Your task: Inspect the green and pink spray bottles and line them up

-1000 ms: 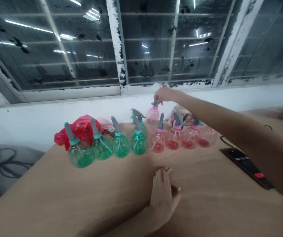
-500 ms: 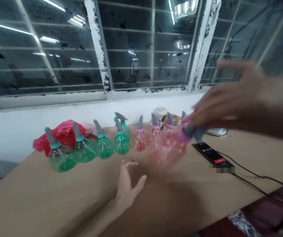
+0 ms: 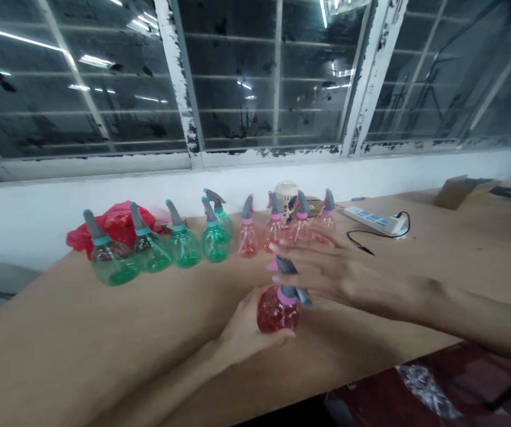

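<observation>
A round pink spray bottle (image 3: pixel 279 308) with a grey trigger head stands on the wooden table (image 3: pixel 104 344) close in front of me. My left hand (image 3: pixel 246 332) is wrapped round its belly from the left. My right hand (image 3: pixel 326 270) lies over the grey trigger head with its fingers stretched out and blurred. Behind, several green spray bottles (image 3: pixel 184 243) and several pink spray bottles (image 3: pixel 277 228) stand in a row.
A red plastic bag (image 3: pixel 113 222) lies at the row's left end and a paper cup (image 3: pixel 287 198) stands behind the pink bottles. A white power strip (image 3: pixel 373 218) with a black cable lies to the right. A cardboard piece (image 3: pixel 455 190) sits far right under the windows.
My right hand took a pink bottle from the back of the row and carried it to the near table. My left hand rose off the table and closed round the bottle.
</observation>
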Tool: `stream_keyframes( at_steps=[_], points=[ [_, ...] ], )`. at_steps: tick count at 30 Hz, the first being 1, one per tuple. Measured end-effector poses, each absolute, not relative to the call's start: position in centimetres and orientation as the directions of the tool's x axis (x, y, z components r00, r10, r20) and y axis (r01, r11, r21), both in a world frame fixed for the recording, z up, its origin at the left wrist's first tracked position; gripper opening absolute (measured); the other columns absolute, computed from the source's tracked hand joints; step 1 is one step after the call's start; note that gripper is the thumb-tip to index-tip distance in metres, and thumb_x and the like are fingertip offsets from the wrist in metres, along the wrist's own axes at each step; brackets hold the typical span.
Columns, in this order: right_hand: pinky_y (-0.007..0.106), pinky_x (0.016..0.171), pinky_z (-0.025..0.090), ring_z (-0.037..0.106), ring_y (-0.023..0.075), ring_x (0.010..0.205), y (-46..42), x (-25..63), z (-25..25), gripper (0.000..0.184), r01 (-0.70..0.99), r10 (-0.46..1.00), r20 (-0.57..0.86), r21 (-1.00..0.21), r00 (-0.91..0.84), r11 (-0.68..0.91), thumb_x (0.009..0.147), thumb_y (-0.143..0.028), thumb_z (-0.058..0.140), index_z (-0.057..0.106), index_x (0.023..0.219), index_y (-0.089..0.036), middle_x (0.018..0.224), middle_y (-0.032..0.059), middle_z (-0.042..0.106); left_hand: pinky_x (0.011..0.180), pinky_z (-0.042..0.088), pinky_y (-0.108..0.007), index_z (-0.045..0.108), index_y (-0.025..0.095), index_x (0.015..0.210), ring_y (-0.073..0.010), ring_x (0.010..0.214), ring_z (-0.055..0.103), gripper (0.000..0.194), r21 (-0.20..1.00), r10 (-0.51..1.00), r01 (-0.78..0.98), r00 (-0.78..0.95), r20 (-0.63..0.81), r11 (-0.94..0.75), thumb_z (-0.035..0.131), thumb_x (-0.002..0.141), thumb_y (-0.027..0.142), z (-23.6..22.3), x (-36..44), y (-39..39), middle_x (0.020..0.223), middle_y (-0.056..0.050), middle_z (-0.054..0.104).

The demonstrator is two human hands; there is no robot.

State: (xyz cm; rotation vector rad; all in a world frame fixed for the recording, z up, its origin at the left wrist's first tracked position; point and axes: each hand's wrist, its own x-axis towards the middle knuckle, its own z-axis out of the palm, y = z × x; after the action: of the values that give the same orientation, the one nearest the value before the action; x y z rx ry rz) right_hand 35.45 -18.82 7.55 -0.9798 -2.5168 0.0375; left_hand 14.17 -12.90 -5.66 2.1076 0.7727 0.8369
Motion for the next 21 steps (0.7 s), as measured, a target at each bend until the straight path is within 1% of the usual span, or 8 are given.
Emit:
stream_keyframes(
  at_steps=[2, 4, 6, 9, 12, 15, 17, 21],
  points=[
    [0.058, 0.109, 0.018, 0.029, 0.0292, 0.133, -17.8, 36.9, 5.7, 0.072, 0.729, 0.732, 0.414, -0.204, -0.541, 0.654, 0.075, -0.025, 0.066, 0.03, 0.137, -0.039, 0.144, 0.0008, 0.035, 0.093, 0.042, -0.051, 0.043, 0.019, 0.121, -0.0299, 0.109, 0.055, 0.065, 0.819, 0.742, 0.24, 0.603, 0.295, -0.521, 0.071, 0.068, 0.042, -6.1, 14.6, -12.2, 0.119, -0.012, 0.057],
    [0.058, 0.106, 0.024, 0.024, 0.0337, 0.135, -16.5, 37.7, 3.7, 0.102, 0.747, 0.799, 0.397, -0.322, -0.451, 0.581, 0.062, -0.042, 0.076, 0.015, 0.143, -0.033, 0.148, 0.0061, 0.025, 0.095, 0.041, -0.05, 0.041, 0.017, 0.121, -0.0295, 0.112, 0.054, 0.063, 0.839, 0.742, 0.208, 0.602, 0.295, -0.502, 0.07, 0.07, 0.04, -6.6, 15.0, -11.5, 0.121, -0.013, 0.056],
    [0.056, 0.101, 0.033, 0.033, 0.0349, 0.13, -15.2, 37.4, 2.0, 0.11, 0.696, 0.837, 0.389, -0.474, -0.384, 0.54, 0.054, -0.047, 0.079, 0.015, 0.142, -0.034, 0.145, 0.008, 0.032, 0.096, 0.04, -0.049, 0.041, 0.017, 0.12, -0.0291, 0.113, 0.053, 0.063, 0.841, 0.729, 0.193, 0.617, 0.297, -0.505, 0.07, 0.069, 0.039, -6.9, 15.4, -11.0, 0.121, -0.013, 0.056],
    [0.051, 0.096, 0.039, 0.045, 0.0307, 0.121, -13.6, 35.4, -0.1, 0.095, 0.563, 0.859, 0.442, -0.653, -0.26, 0.506, 0.057, -0.046, 0.077, 0.028, 0.137, -0.032, 0.137, 0.0085, 0.043, 0.094, 0.041, -0.048, 0.04, 0.018, 0.12, -0.028, 0.111, 0.054, 0.061, 0.836, 0.731, 0.207, 0.617, 0.292, -0.508, 0.07, 0.07, 0.038, -7.2, 15.8, -10.9, 0.119, -0.012, 0.056],
    [0.042, 0.079, 0.048, 0.059, 0.0233, 0.092, -12.7, 32.7, -1.3, 0.061, 0.454, 0.861, 0.486, -0.74, -0.15, 0.496, 0.066, -0.042, 0.072, 0.048, 0.12, -0.026, 0.106, 0.006, 0.06, 0.093, 0.042, -0.049, 0.041, 0.017, 0.12, -0.0286, 0.109, 0.054, 0.061, 0.822, 0.743, 0.231, 0.597, 0.302, -0.52, 0.069, 0.07, 0.039, -7.4, 15.8, -11.2, 0.118, -0.012, 0.056],
    [0.036, 0.068, 0.048, 0.059, 0.0179, 0.073, -12.1, 30.7, -1.6, 0.032, 0.358, 0.859, 0.509, -0.792, -0.06, 0.495, 0.071, -0.042, 0.067, 0.057, 0.097, -0.025, 0.081, -0.0003, 0.06, 0.096, 0.04, -0.05, 0.037, 0.018, 0.126, -0.0301, 0.114, 0.05, 0.069, 0.798, 0.756, 0.263, 0.568, 0.326, -0.542, 0.069, 0.069, 0.042, -7.3, 15.6, -11.4, 0.122, -0.013, 0.052],
    [0.034, 0.068, 0.048, 0.059, 0.0171, 0.073, -11.5, 29.8, -1.7, 0.026, 0.276, 0.857, 0.514, -0.821, -0.023, 0.5, 0.073, -0.041, 0.066, 0.057, 0.093, -0.026, 0.081, -0.0013, 0.061, 0.096, 0.039, -0.052, 0.035, 0.018, 0.128, -0.032, 0.116, 0.048, 0.074, 0.776, 0.774, 0.319, 0.547, 0.319, -0.545, 0.069, 0.068, 0.046, -7.1, 15.3, -11.1, 0.124, -0.014, 0.051],
    [0.034, 0.073, 0.048, 0.061, 0.0167, 0.08, -10.0, 28.9, -2.1, 0.025, 0.115, 0.866, 0.499, -0.858, -0.044, 0.5, 0.073, -0.035, 0.067, 0.057, 0.095, -0.028, 0.087, -0.0017, 0.063, 0.095, 0.039, -0.053, 0.033, 0.017, 0.127, -0.0334, 0.115, 0.049, 0.078, 0.75, 0.797, 0.388, 0.525, 0.298, -0.536, 0.069, 0.067, 0.051, -7.0, 14.7, -10.4, 0.122, -0.016, 0.05]
  ],
)
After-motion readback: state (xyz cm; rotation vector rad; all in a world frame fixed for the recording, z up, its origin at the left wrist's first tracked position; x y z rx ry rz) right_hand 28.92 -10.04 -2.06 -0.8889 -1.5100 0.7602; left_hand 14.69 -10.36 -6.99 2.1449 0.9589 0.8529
